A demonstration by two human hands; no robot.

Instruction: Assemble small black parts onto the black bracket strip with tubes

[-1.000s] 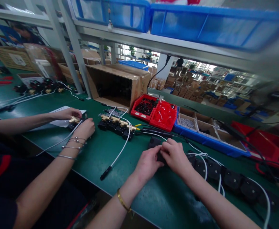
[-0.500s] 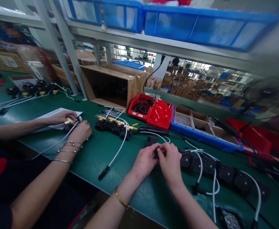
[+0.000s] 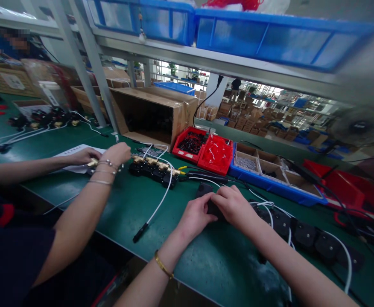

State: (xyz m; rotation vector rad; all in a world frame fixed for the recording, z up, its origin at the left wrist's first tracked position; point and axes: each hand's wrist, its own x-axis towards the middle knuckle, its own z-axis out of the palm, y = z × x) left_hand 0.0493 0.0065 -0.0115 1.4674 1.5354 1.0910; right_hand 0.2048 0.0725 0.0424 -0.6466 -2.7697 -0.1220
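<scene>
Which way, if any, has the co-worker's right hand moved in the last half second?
Yes: judged against the large open carton, the co-worker's right hand has moved forward, closer to it.

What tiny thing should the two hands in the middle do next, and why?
Perhaps the left hand should keep the black part steady while the right hand makes a small fingertip adjustment. The left thumb and fingers are around that part, and the right fingertips are right up against it. What they're doing there is partly hidden, so that's my best guess.
</scene>
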